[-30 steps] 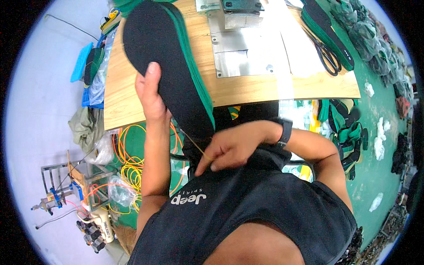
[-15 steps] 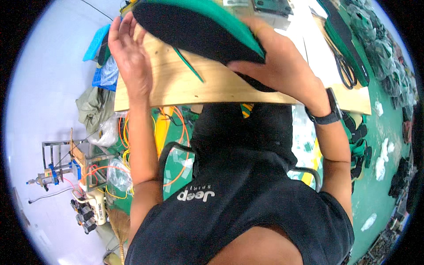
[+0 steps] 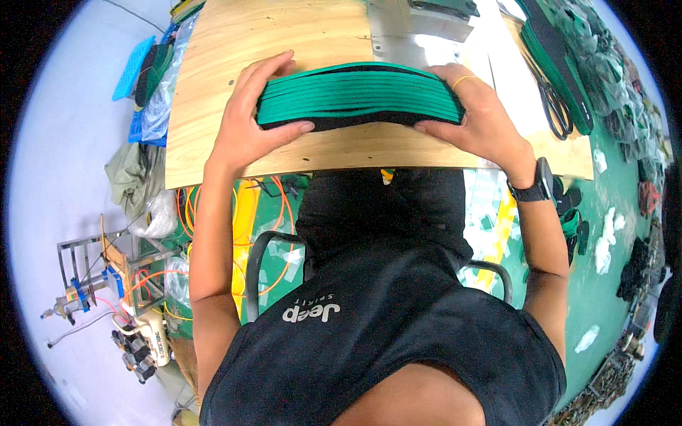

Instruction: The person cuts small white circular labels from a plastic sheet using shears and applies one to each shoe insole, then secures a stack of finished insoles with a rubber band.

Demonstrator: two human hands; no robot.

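Observation:
A stack of several green-and-black shoe insoles (image 3: 359, 92) stands on edge over the near part of the wooden table, its layered green sides facing up. My left hand (image 3: 252, 113) is closed round the left end, thumb on the near side and fingers on the far side. At the other end my right hand (image 3: 479, 113) grips the stack the same way, with a ring on one finger and a dark watch on the wrist. The stack bows slightly between both hands. Whether it touches the tabletop I cannot tell.
The wooden table (image 3: 213, 142) has a metal plate with a machine part (image 3: 444, 25) at its far side. More insoles (image 3: 558, 64) and a black cable (image 3: 558, 113) lie on the right. Plastic bags (image 3: 607, 92) are piled beyond; hoses and a compressor (image 3: 150, 337) stand at lower left.
My left hand, earlier apart from the insoles, now holds their left end. The stack has come nearer and turned from its flat black face to its layered edges.

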